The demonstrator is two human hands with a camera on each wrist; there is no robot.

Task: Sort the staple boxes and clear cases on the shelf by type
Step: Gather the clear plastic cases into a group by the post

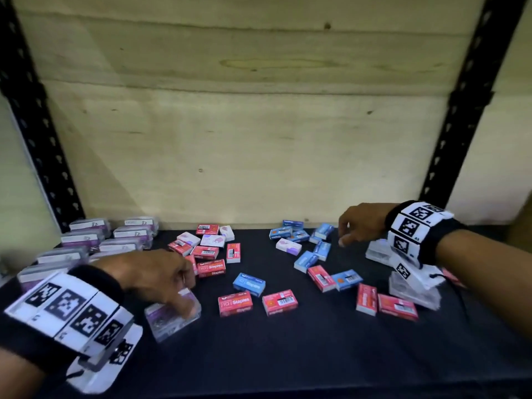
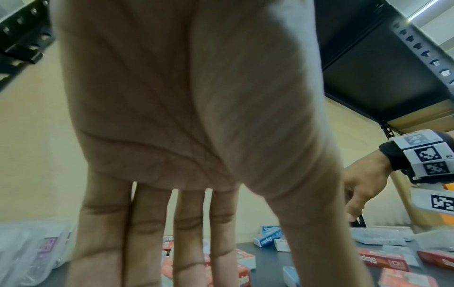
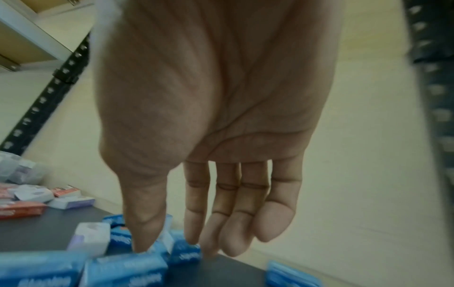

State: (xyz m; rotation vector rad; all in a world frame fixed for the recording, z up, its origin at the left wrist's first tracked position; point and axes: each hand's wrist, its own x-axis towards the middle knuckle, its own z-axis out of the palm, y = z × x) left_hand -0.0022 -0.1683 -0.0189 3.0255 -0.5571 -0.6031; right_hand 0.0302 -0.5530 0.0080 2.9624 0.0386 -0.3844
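My left hand [image 1: 178,292] reaches down onto a clear case [image 1: 169,318] at the front left and holds it by the top; the case sits tilted and blurred. In the left wrist view its fingers [image 2: 147,242] run straight down, tips out of frame. More clear cases [image 1: 86,240] are grouped at the back left. My right hand [image 1: 349,231] hovers over a cluster of blue staple boxes [image 1: 299,234] at the back right, fingers relaxed, holding nothing. Its thumb tip [image 3: 142,246] is at a blue box [image 3: 184,254]. Red staple boxes [image 1: 205,251] cluster left of centre.
Loose red and blue boxes [image 1: 249,283] lie across the dark shelf surface [image 1: 288,355]. White-and-purple boxes [image 1: 288,245] sit among both clusters. Clear cases [image 1: 414,295] are stacked under my right wrist. Black uprights [image 1: 37,133] flank a wooden back panel [image 1: 259,110].
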